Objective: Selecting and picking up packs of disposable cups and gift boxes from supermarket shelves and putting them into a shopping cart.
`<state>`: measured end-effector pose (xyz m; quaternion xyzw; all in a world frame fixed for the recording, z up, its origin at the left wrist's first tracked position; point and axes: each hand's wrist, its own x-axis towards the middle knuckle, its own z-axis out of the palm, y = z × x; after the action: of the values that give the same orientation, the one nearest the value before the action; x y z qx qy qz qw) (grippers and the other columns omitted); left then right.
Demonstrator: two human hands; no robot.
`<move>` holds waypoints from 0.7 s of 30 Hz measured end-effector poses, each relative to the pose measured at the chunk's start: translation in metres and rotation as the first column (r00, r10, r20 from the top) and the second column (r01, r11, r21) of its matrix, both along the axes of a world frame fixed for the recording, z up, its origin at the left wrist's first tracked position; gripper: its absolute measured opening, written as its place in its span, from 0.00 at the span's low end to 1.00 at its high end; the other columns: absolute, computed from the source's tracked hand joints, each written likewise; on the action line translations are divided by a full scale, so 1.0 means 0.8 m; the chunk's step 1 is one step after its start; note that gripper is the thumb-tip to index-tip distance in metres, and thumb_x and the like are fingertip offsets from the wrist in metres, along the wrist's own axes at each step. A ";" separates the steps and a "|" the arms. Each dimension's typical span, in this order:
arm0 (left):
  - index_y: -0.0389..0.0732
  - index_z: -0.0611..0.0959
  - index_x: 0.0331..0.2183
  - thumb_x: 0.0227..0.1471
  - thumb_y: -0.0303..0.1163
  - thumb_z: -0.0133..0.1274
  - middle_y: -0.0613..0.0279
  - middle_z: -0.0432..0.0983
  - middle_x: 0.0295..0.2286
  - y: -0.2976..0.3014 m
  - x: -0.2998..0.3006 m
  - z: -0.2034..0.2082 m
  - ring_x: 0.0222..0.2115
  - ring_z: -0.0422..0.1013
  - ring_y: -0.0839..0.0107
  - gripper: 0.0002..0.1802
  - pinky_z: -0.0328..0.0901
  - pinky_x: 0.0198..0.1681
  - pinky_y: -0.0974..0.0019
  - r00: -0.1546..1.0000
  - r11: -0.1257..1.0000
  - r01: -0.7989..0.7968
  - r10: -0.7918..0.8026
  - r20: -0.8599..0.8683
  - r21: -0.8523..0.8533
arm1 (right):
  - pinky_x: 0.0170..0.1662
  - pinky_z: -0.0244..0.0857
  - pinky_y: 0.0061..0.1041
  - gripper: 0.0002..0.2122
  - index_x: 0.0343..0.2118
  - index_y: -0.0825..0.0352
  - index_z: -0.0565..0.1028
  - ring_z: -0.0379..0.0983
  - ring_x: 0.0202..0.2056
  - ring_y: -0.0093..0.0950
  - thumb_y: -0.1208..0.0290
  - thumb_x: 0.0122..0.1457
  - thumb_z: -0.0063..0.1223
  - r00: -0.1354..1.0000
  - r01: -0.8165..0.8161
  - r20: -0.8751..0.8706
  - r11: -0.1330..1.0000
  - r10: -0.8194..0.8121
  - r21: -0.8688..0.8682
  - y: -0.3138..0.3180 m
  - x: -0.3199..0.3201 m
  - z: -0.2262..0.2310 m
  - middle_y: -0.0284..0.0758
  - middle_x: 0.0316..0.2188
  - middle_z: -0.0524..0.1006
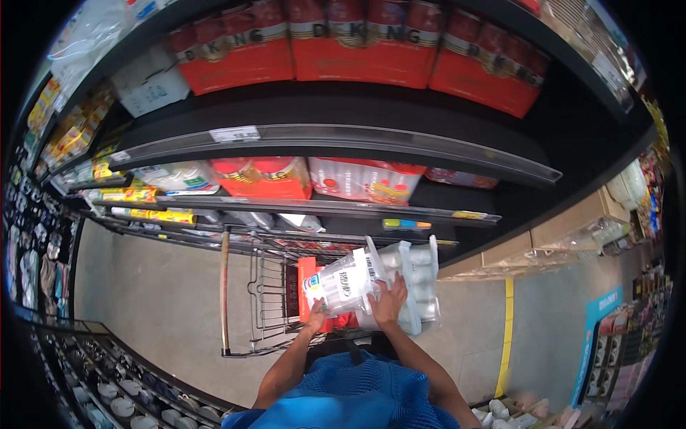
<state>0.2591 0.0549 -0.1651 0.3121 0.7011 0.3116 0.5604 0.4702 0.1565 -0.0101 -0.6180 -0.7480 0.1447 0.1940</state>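
At the left, a shopping cart (291,293) stands on the grey floor (150,286) with its upright-looking handle (225,289) toward the left. A red box (307,275) lies at the cart's inner end, beside the white pack (344,282), which sits tilted between the person's hands. The left hand (314,319) touches the pack's lower left edge; whether it grips cannot be told. The right hand (388,300) spreads its fingers over the pack's right end and the neighbouring clear-wrapped pack (423,279); its grip is also unclear. Farther right, a yellow line (506,336) crosses the floor
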 end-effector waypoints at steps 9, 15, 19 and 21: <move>0.39 0.54 0.61 0.52 0.44 0.49 0.46 0.42 0.62 -0.003 -0.007 0.048 0.64 0.36 0.59 0.41 0.34 0.65 0.66 0.991 0.986 0.129 -0.133 -0.031 -0.105 | 0.58 0.52 0.38 0.21 0.40 0.59 0.76 0.58 0.54 0.46 0.62 0.41 0.67 0.987 -0.140 -0.118 0.939 0.107 -0.313 0.006 0.020 -0.032 0.48 0.51 0.63; 0.39 0.58 0.60 0.51 0.41 0.49 0.46 0.42 0.62 -0.010 -0.018 0.015 0.64 0.38 0.59 0.38 0.36 0.65 0.66 0.997 0.997 0.073 -0.073 0.015 -0.024 | 0.54 0.57 0.36 0.13 0.32 0.59 0.79 0.62 0.49 0.44 0.66 0.40 0.64 0.974 -0.178 -0.210 0.867 0.088 -0.466 0.008 0.021 -0.020 0.45 0.44 0.68; 0.41 0.60 0.59 0.50 0.38 0.50 0.46 0.46 0.61 -0.002 0.006 0.052 0.63 0.41 0.59 0.36 0.39 0.64 0.66 0.996 0.995 0.064 -0.069 -0.064 -0.075 | 0.54 0.56 0.37 0.11 0.30 0.59 0.79 0.63 0.49 0.43 0.66 0.40 0.63 0.970 -0.157 -0.238 0.861 0.043 -0.484 0.007 0.046 -0.042 0.45 0.42 0.69; 0.41 0.62 0.59 0.49 0.37 0.51 0.46 0.49 0.60 -0.002 0.004 0.037 0.63 0.44 0.59 0.35 0.41 0.64 0.66 0.993 0.997 0.046 -0.052 -0.106 -0.060 | 0.55 0.54 0.39 0.09 0.28 0.59 0.77 0.61 0.50 0.43 0.66 0.43 0.61 0.972 -0.205 -0.191 0.897 0.138 -0.392 0.007 0.049 -0.037 0.44 0.44 0.67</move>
<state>0.2620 0.0530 -0.1359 0.3295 0.7311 0.2602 0.5378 0.5095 0.1621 -0.0400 -0.5628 -0.7349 0.3633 0.1055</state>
